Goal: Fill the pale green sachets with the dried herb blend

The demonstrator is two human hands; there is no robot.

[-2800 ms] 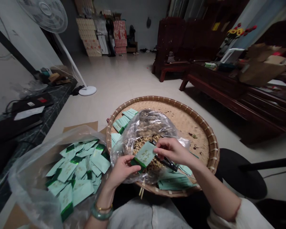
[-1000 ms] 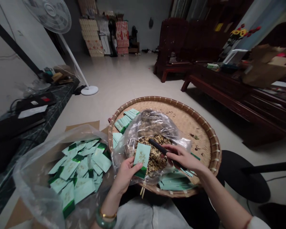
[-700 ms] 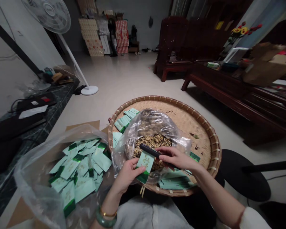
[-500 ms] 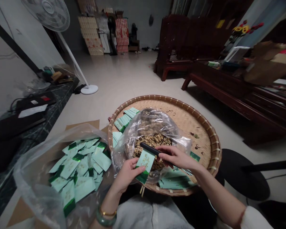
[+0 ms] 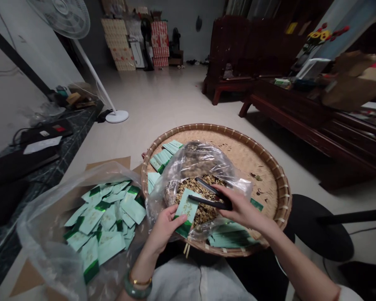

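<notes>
Swung open since the earlier head frame, the black tool, gripped in the right hand, points left over the far end of the green packet (long axis slanting far-right), its near end pinched by the left hand

Two hands, one black tool, one woven tray, two clear bags, many green packets (too overlapped to count)
</notes>
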